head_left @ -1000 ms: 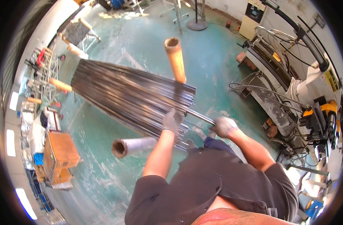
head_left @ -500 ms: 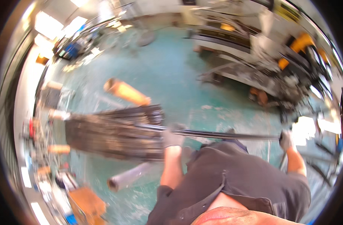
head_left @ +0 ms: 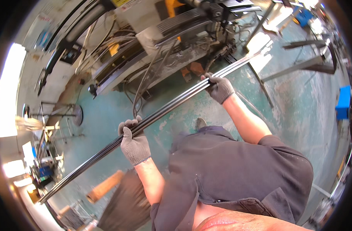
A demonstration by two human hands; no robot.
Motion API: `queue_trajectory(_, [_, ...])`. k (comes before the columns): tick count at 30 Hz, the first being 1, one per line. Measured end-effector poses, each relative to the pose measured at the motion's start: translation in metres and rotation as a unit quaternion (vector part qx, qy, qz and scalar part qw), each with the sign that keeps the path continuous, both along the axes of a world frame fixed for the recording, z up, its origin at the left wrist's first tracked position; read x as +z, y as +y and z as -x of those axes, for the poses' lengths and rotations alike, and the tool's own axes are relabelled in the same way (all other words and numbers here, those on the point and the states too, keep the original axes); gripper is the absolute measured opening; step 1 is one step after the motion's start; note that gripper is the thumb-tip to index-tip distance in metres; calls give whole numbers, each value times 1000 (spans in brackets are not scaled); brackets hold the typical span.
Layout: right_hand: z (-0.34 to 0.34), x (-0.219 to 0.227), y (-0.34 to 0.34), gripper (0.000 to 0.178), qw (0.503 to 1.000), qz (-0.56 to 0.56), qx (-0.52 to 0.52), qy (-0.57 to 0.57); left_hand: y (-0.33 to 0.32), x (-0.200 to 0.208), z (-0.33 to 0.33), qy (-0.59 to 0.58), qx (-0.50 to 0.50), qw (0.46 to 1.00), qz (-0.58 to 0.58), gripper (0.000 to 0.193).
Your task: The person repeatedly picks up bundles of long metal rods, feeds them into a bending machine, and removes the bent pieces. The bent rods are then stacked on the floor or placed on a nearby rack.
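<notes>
A few long, thin dark metal bars (head_left: 172,105) run in a bundle on a slant across the view, from the lower left up to the upper right. My left hand (head_left: 135,145), in a grey knit glove, holds them left of the middle, its fingers around the far side and the thumb on the near side. Farther right and higher up, my right hand (head_left: 221,91), gloved alike, is closed around the same bars. Bright light washes out their right ends. The bars are held off the floor, in front of my body.
Ahead stands a long dark machine (head_left: 172,32) with hanging hoses. A metal frame (head_left: 295,68) rises at the right, with a blue bin (head_left: 342,102) beyond. At lower left lie a blurred stack of dark bars (head_left: 124,204) and a brown cylinder (head_left: 104,186) on the green floor (head_left: 95,134).
My body has turned right, so the machine is now straight ahead and the stack has shifted to the lower left. Both hands still hold the bars, which now slant up to the right.
</notes>
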State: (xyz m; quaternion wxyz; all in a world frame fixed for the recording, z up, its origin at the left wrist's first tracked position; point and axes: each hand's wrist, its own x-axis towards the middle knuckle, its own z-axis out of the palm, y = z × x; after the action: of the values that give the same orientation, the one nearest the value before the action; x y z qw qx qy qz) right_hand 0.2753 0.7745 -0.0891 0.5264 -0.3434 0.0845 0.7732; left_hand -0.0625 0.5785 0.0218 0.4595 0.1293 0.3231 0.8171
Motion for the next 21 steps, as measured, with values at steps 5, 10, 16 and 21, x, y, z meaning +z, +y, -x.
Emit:
queue_trajectory(5, [-37,14,73,25,990,-120,4,-76,76,47,59,89,-68,992,-64,34])
queue_trajectory(10, [-67,25,160,26,973,-83,-170,-132,125,45,164,140,-67,981,-115,44])
queue_trajectory(16, [-71,55,214,32,965,-201,-105,-131,194,-17,209,50,-36,998,-17,34])
queue_trajectory(21, [-69,79,262,27,957,-179,-108,-199,233,-34,209,-49,-94,994,-10,32])
